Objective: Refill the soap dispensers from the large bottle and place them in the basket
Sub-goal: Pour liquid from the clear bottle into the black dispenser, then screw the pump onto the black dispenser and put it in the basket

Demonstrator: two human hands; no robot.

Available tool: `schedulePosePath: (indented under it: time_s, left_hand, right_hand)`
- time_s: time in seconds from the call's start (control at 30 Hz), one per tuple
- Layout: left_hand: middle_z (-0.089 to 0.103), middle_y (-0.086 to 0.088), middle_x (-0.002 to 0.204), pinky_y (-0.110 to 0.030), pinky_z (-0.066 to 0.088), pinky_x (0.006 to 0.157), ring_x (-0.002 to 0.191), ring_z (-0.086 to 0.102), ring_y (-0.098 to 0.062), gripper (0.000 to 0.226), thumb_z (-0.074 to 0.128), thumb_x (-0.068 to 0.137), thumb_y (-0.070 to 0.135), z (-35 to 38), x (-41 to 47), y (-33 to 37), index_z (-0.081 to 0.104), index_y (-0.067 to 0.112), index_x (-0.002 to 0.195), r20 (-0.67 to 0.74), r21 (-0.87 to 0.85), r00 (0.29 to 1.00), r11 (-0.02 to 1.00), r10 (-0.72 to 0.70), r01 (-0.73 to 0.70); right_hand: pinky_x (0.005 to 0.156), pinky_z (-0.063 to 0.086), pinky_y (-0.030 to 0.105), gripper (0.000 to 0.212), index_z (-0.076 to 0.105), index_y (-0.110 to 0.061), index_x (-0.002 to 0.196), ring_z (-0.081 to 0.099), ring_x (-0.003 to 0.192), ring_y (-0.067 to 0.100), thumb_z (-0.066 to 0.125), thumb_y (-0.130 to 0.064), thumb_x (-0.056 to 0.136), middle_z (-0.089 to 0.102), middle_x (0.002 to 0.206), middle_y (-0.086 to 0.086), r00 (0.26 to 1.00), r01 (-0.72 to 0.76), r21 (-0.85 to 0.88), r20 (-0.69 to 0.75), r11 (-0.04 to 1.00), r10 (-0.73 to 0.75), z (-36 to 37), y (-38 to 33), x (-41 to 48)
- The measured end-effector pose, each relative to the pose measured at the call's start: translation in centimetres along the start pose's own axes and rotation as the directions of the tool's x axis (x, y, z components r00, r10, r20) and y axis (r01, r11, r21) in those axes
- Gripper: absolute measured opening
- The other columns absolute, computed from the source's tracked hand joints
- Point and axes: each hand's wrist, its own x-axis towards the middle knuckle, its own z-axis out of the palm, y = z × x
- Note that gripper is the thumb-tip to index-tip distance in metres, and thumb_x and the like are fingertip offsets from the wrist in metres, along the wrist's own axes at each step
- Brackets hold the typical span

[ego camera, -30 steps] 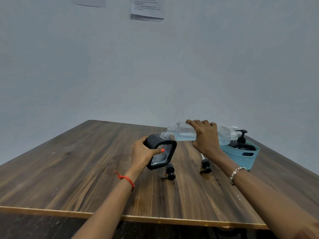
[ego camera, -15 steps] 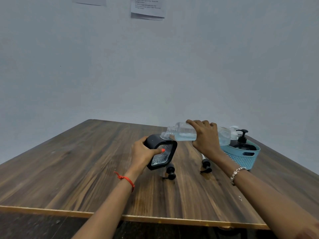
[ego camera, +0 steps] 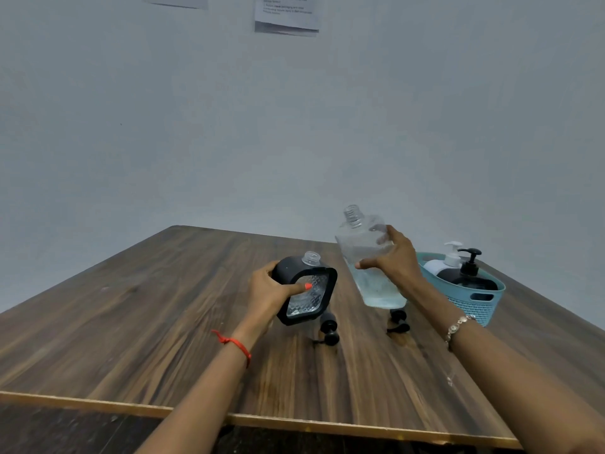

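My left hand (ego camera: 271, 294) grips a black soap dispenser (ego camera: 307, 290) with a clear faceted window and an open clear neck, tilted above the table. My right hand (ego camera: 394, 257) holds the large clear bottle (ego camera: 366, 257) nearly upright, uncapped, with pale blue liquid in its lower part. Two black pump tops lie on the table, one (ego camera: 328, 332) below the dispenser and another (ego camera: 397, 321) below the bottle. At the right stands a teal basket (ego camera: 474, 304) holding a black dispenser (ego camera: 468, 276) and a white dispenser (ego camera: 447, 260).
The wooden table (ego camera: 163, 322) has its front edge near me. A grey wall stands behind, with paper sheets (ego camera: 286, 14) stuck high up.
The large bottle has swung from lying tipped over the dispenser's neck to nearly upright, moving right. The dispenser's open neck now shows.
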Motion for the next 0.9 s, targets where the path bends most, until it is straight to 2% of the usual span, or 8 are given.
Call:
schedulePosePath:
  time_s: [0.13, 0.37, 0.6, 0.67, 0.73, 0.77, 0.83, 0.9]
  left_hand:
    - [0.070, -0.006, 0.090, -0.023, 0.055, 0.063, 0.080, 0.068, -0.017, 0.049, 0.084, 0.057, -0.001, -0.4, 0.2, 0.1, 0.063, 0.011, 0.098, 0.030, -0.028, 0.999, 1.000, -0.013, 0.014]
    - [0.071, -0.012, 0.095, -0.033, 0.057, 0.070, 0.085, 0.069, -0.024, 0.057, 0.086, 0.053, -0.001, -0.1, 1.2, -0.6, 0.064, 0.004, 0.105, 0.042, -0.055, 0.998, 0.998, -0.039, 0.041]
    - [0.071, -0.011, 0.096, -0.026, 0.056, 0.062, 0.084, 0.069, -0.021, 0.058, 0.084, 0.056, -0.001, -0.2, 1.9, -0.8, 0.063, 0.006, 0.109, 0.079, -0.081, 0.995, 0.994, -0.066, 0.073]
    - [0.071, -0.010, 0.095, -0.026, 0.056, 0.062, 0.082, 0.069, -0.020, 0.056, 0.083, 0.057, -0.002, -0.3, 2.1, -0.7, 0.063, 0.006, 0.109, 0.087, -0.093, 0.994, 0.992, -0.073, 0.081]
    - [0.071, -0.007, 0.091, -0.026, 0.057, 0.061, 0.079, 0.069, -0.018, 0.053, 0.082, 0.058, -0.002, -0.5, 2.3, -0.5, 0.063, 0.007, 0.106, 0.093, -0.101, 0.993, 0.991, -0.075, 0.084]
    - [0.071, -0.006, 0.090, -0.025, 0.057, 0.060, 0.077, 0.069, -0.017, 0.051, 0.082, 0.059, -0.003, -0.7, 2.4, -0.4, 0.064, 0.008, 0.105, 0.099, -0.109, 0.993, 0.991, -0.072, 0.082]
    - [0.071, -0.005, 0.088, -0.024, 0.057, 0.058, 0.075, 0.069, -0.015, 0.049, 0.080, 0.060, -0.005, -0.9, 2.5, -0.2, 0.064, 0.009, 0.104, 0.115, -0.125, 0.991, 0.989, -0.067, 0.081]
    - [0.070, -0.004, 0.087, -0.021, 0.055, 0.054, 0.069, 0.069, -0.010, 0.047, 0.078, 0.061, -0.007, -1.0, 2.6, 0.1, 0.063, 0.009, 0.103, 0.114, -0.139, 0.991, 0.987, -0.065, 0.080]
  right_hand:
    - [0.069, 0.051, 0.028, 0.066, 0.058, -0.015, 0.110, 0.060, 0.086, 0.020, 0.084, 0.005, 0.052, 0.061, 0.092, 0.002, 0.987, -0.158, 0.257, 0.063, 0.954, 0.146, -0.4, 1.7, 0.4]
    - [0.075, 0.059, 0.035, 0.072, 0.057, 0.000, 0.114, 0.065, 0.097, 0.031, 0.079, 0.014, 0.046, 0.065, 0.111, 0.018, 0.960, -0.281, 0.477, 0.158, 0.833, 0.233, 0.3, 6.2, 1.9]
    - [0.084, 0.055, 0.034, 0.095, 0.046, -0.009, 0.130, 0.059, 0.111, 0.027, 0.089, -0.011, 0.045, 0.058, 0.125, 0.014, 0.928, -0.298, 0.406, 0.336, 0.864, 0.162, 0.1, 7.2, 2.7]
    - [0.099, 0.045, 0.037, 0.121, 0.023, -0.017, 0.143, 0.049, 0.120, 0.019, 0.092, -0.019, 0.045, 0.044, 0.137, 0.004, 0.967, -0.182, 0.300, 0.228, 0.936, 0.114, 0.2, 6.4, 2.6]
    - [0.106, 0.033, 0.036, 0.102, 0.022, -0.020, 0.142, 0.036, 0.124, 0.013, 0.083, -0.008, 0.061, 0.034, 0.135, 0.000, 0.993, 0.082, 0.075, -0.095, 0.994, -0.074, 0.2, 5.9, 1.6]
    - [0.106, 0.033, 0.037, 0.084, 0.031, -0.016, 0.137, 0.036, 0.123, 0.015, 0.075, -0.003, 0.067, 0.036, 0.132, 0.003, 0.944, 0.260, -0.097, -0.185, 0.961, -0.274, 0.3, 5.8, 0.8]
    - [0.098, 0.043, 0.043, 0.058, 0.050, -0.007, 0.119, 0.048, 0.114, 0.025, 0.063, 0.007, 0.064, 0.050, 0.120, 0.011, 0.802, 0.543, -0.351, -0.051, 0.763, -0.595, 1.0, 5.4, -1.5]
    - [0.087, 0.049, 0.032, 0.048, 0.063, -0.004, 0.102, 0.059, 0.098, 0.027, 0.064, 0.018, 0.060, 0.061, 0.105, 0.013, 0.668, 0.741, -0.376, 0.332, 0.556, -0.666, 2.4, 5.7, -3.8]
